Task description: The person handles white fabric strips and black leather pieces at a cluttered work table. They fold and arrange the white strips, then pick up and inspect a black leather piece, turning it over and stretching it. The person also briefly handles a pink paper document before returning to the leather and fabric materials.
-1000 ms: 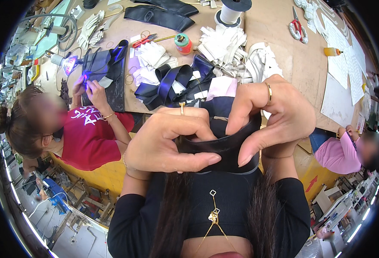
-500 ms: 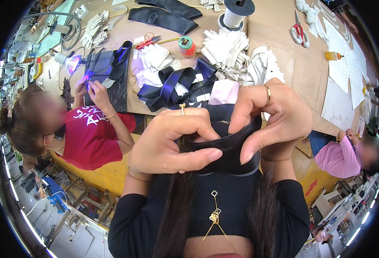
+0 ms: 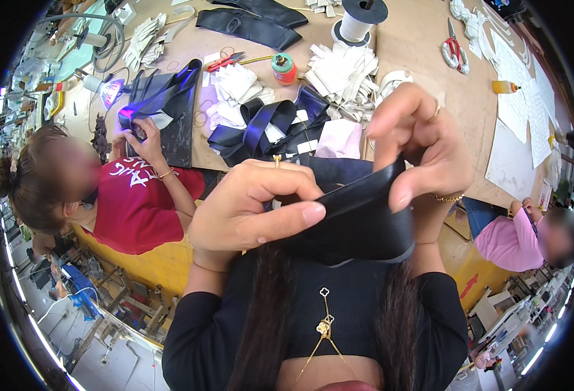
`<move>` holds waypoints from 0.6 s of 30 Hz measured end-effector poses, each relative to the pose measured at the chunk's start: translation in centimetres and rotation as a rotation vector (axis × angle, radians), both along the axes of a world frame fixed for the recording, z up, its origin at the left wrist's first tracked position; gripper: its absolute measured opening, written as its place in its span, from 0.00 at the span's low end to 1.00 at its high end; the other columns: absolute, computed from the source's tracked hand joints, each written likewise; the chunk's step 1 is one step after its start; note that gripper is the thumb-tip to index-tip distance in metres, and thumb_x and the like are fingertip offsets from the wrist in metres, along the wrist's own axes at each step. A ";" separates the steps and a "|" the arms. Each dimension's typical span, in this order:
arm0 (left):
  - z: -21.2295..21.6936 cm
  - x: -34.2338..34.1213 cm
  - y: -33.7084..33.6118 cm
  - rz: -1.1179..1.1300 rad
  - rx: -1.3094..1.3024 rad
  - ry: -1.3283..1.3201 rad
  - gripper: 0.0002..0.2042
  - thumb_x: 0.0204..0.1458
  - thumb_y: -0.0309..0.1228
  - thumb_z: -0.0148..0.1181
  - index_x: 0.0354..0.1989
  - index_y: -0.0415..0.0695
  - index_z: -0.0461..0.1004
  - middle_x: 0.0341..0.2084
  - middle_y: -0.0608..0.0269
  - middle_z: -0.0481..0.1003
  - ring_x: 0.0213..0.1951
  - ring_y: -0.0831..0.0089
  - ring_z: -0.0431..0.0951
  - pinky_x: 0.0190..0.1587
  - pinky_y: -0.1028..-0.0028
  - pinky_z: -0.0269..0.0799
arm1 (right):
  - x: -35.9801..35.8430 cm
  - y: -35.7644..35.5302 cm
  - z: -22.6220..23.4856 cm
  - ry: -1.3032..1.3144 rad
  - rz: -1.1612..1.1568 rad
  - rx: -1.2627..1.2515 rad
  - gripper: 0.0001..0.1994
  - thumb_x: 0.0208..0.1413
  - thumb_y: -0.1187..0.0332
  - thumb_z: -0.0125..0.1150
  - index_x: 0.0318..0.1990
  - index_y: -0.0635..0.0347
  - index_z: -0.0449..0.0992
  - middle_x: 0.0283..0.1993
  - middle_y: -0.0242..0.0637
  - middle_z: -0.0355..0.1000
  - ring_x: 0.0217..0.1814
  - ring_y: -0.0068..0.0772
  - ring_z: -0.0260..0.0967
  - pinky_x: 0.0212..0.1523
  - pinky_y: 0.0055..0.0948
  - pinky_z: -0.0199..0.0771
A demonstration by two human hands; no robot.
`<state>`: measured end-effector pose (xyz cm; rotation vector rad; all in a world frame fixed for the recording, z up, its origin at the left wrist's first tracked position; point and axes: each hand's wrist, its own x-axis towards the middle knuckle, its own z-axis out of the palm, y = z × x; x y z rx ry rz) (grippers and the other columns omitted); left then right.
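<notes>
Between my hands, in front of my chest, is a wide black band of smooth, leather-like material point(image 3: 358, 225). Its upper edge slants upward to the right. My left hand point(image 3: 254, 212) pinches that edge at the left, thumb in front and fingers behind. The band's right end is held by my right hand point(image 3: 424, 150), with the thumb on the near side and bent fingers partly hidden behind it. Just beyond my hands, a pile of black strips point(image 3: 267, 133) and a pale pink piece of cloth point(image 3: 339, 139) lie on the table.
White strips point(image 3: 342, 72) lie bundled on the brown table point(image 3: 417, 58), near a white spool point(image 3: 355, 29), a green-capped red bottle point(image 3: 283, 68) and red-handled snips point(image 3: 225, 62). Red-handled scissors point(image 3: 455, 55) lie at right. A co-worker in red point(image 3: 137, 202) handles black material by a lamp at left.
The band's right end has risen and stretched rightward, so its edge now slants. My right hand has shifted up and away from my left. The co-worker's black piece has turned.
</notes>
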<state>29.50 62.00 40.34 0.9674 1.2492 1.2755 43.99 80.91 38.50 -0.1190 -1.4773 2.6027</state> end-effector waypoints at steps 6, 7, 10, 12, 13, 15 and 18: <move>-0.6 -1.3 -0.5 -0.132 0.027 -0.059 0.07 0.45 0.26 0.64 0.28 0.34 0.75 0.20 0.62 0.72 0.22 0.79 0.69 0.25 0.78 0.61 | -0.5 1.0 -2.3 0.404 -0.271 -0.306 0.28 0.54 0.65 0.61 0.56 0.67 0.54 0.20 0.34 0.63 0.18 0.18 0.61 0.19 0.16 0.62; -0.7 -1.4 -0.5 -0.123 0.028 -0.098 0.08 0.45 0.26 0.64 0.30 0.33 0.76 0.21 0.62 0.74 0.23 0.80 0.69 0.26 0.79 0.62 | -0.5 1.1 -2.5 0.427 -0.316 -0.303 0.26 0.56 0.64 0.59 0.55 0.67 0.55 0.20 0.32 0.61 0.17 0.17 0.59 0.18 0.16 0.60; -0.7 -1.5 -0.3 -0.204 0.061 -0.269 0.20 0.47 0.23 0.61 0.49 0.29 0.70 0.28 0.59 0.78 0.27 0.83 0.73 0.29 0.83 0.64 | -0.6 1.5 -3.2 0.498 -0.358 -0.471 0.18 0.61 0.63 0.50 0.53 0.62 0.58 0.21 0.26 0.54 0.16 0.14 0.49 0.18 0.17 0.54; -0.2 -1.3 -0.6 -0.170 -0.035 -0.547 0.25 0.48 0.21 0.60 0.57 0.28 0.63 0.28 0.57 0.78 0.28 0.83 0.73 0.30 0.85 0.63 | -0.4 2.7 -3.7 0.488 -0.369 -0.540 0.15 0.62 0.65 0.48 0.53 0.60 0.59 0.22 0.24 0.54 0.16 0.14 0.48 0.19 0.17 0.53; 0.0 -0.8 -1.0 -0.109 -0.116 -0.561 0.32 0.50 0.20 0.55 0.63 0.27 0.50 0.20 0.62 0.74 0.23 0.84 0.70 0.27 0.86 0.58 | -0.6 3.7 -4.2 0.516 -0.293 -0.544 0.13 0.63 0.66 0.47 0.52 0.59 0.61 0.22 0.22 0.55 0.17 0.14 0.50 0.20 0.17 0.54; 0.0 -0.6 -1.2 -0.047 -0.068 -0.686 0.35 0.49 0.23 0.54 0.64 0.25 0.43 0.17 0.66 0.68 0.20 0.84 0.64 0.25 0.84 0.52 | -0.2 5.0 -5.6 0.503 -0.340 -0.638 0.11 0.63 0.66 0.46 0.50 0.58 0.63 0.22 0.22 0.56 0.17 0.13 0.50 0.20 0.18 0.54; -0.3 -0.6 -1.4 0.005 0.044 -0.803 0.39 0.49 0.28 0.52 0.64 0.23 0.37 0.14 0.71 0.63 0.17 0.85 0.58 0.23 0.84 0.46 | 0.8 7.5 -7.5 0.369 -0.439 -0.734 0.08 0.64 0.63 0.45 0.45 0.55 0.67 0.21 0.21 0.57 0.16 0.13 0.48 0.21 0.18 0.52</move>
